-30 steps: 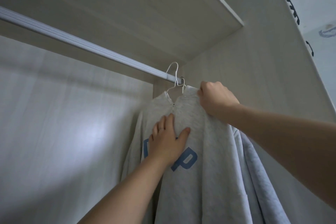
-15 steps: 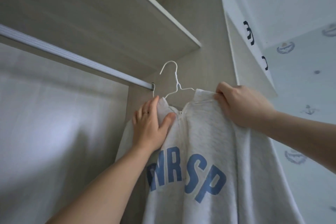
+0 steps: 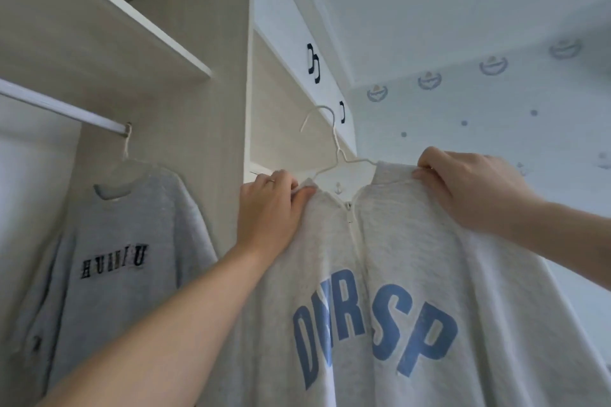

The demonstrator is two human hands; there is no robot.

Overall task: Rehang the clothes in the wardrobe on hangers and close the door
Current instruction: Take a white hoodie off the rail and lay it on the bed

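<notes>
Sweatshirt (image 3: 413, 241) on its white hanger (image 3: 336, 145) is held up in front of the wardrobe, hook well apart from the rail (image 3: 59, 107) — my left hand (image 3: 267, 208) pinches one shoulder, my right hand (image 3: 469, 188) grips the other.

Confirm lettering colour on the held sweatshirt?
Blue lettering on the light grey sweatshirt; head view.

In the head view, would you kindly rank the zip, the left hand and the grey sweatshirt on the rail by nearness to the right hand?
From the right hand:
1. zip, just to its left.
2. left hand, further left.
3. grey sweatshirt, far left, hanging.
</notes>
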